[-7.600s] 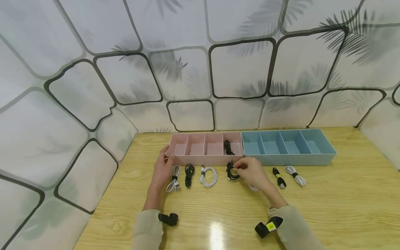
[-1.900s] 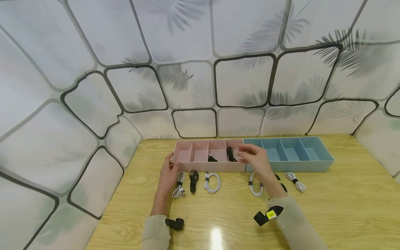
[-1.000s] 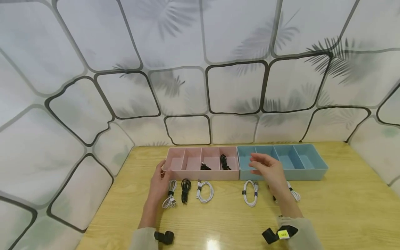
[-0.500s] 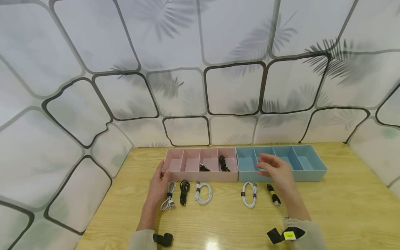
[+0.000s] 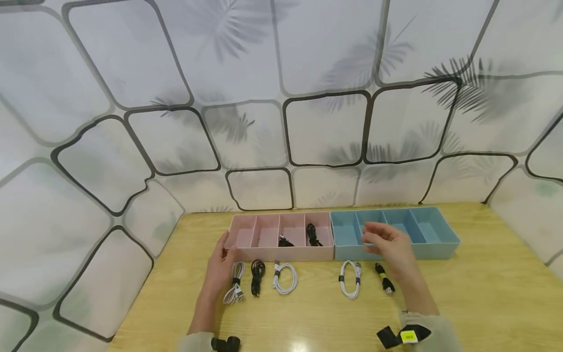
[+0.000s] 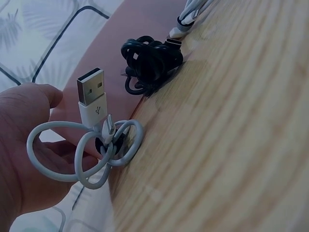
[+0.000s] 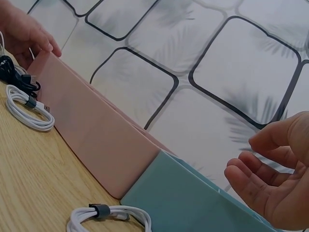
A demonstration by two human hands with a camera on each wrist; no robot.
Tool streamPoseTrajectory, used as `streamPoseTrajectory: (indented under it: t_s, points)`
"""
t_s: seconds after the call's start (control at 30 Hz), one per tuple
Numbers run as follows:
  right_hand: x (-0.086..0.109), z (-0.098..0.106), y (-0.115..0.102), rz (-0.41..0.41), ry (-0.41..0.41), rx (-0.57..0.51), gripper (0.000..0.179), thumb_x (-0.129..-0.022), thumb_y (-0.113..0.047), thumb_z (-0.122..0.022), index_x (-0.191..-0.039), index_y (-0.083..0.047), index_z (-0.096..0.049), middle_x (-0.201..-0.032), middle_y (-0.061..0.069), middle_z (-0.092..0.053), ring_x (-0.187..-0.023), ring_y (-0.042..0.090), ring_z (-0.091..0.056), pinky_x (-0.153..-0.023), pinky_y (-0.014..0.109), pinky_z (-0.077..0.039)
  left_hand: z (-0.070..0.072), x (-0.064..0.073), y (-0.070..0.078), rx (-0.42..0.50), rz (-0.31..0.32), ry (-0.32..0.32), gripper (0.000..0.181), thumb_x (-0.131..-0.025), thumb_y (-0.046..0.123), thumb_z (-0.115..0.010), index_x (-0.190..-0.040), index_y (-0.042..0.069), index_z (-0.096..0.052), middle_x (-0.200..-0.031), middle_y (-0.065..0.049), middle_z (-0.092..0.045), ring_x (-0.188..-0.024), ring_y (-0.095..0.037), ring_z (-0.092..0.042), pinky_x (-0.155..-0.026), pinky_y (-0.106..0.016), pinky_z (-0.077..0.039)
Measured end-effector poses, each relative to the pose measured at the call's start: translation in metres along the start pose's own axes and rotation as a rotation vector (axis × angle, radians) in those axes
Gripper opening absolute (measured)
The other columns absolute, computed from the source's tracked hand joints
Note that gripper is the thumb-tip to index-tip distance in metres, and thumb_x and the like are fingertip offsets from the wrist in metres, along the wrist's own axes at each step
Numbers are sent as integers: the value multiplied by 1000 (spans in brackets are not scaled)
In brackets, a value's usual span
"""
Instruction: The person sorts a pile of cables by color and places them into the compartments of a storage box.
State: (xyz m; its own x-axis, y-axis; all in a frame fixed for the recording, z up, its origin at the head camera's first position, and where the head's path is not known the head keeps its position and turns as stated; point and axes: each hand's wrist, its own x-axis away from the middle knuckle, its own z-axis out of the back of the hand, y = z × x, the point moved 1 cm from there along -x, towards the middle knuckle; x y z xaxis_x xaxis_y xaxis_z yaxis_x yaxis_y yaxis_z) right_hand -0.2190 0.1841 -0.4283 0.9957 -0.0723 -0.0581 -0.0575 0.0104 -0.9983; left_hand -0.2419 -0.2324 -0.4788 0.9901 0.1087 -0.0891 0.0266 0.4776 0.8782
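My left hand (image 5: 221, 266) grips the left end of the pink divided box (image 5: 281, 253), thumb at the front wall and fingers round the side. Just below it lies a white USB cable (image 6: 92, 159), coiled and strapped. My right hand (image 5: 393, 248) hovers over the front of the blue divided box (image 5: 433, 251), fingers loosely bent and holding nothing. Black cables lie in the pink box: one (image 5: 284, 241) in the third compartment, another (image 5: 313, 235) in the fourth. A short black cable (image 5: 384, 278) with a yellow band lies left of the right forearm.
In front of the boxes lie a black coiled cable (image 5: 257, 276), a white looped cable (image 5: 285, 278) and another white loop (image 5: 350, 279) with dark straps. The wooden table (image 5: 308, 318) meets a patterned wall covering (image 5: 325, 127) behind the boxes.
The black cable my right hand held earlier now lies in the pink box's third compartment. That hand has moved right, over the blue box. My left hand stays at the pink box's end.
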Motion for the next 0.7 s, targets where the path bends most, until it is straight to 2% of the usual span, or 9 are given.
streamPoseTrajectory:
  t_s: [0.23,0.43,0.7]
  points:
    - [1,1,4,-14,-8,1,43,-98,-16,-65,-133,8,-55,-101,-8,-69,-89,8,-68,-77,27,-58,1,5,-1,-5,7,-8,57,-107,30,-45,-158,12,-25,-129,-27,-58,-126,-39,-52,-104,-55,-41]
    - [3,6,0,-16,-9,12,37,-98,-15,-64,-131,1,-59,-100,-13,-68,-89,6,-68,-77,27,-58,0,4,1,-10,16,-4,56,-107,27,-45,-157,10,-26,-130,-27,-57,-125,-38,-53,-104,-54,-42]
    - [2,9,0,-2,-5,41,45,-99,-17,-63,-136,8,-52,-99,-16,-68,-90,6,-68,-77,27,-58,0,1,-1,-18,13,0,56,-107,29,-45,-157,11,-27,-127,-26,-59,-123,-37,-54,-104,-53,-41]
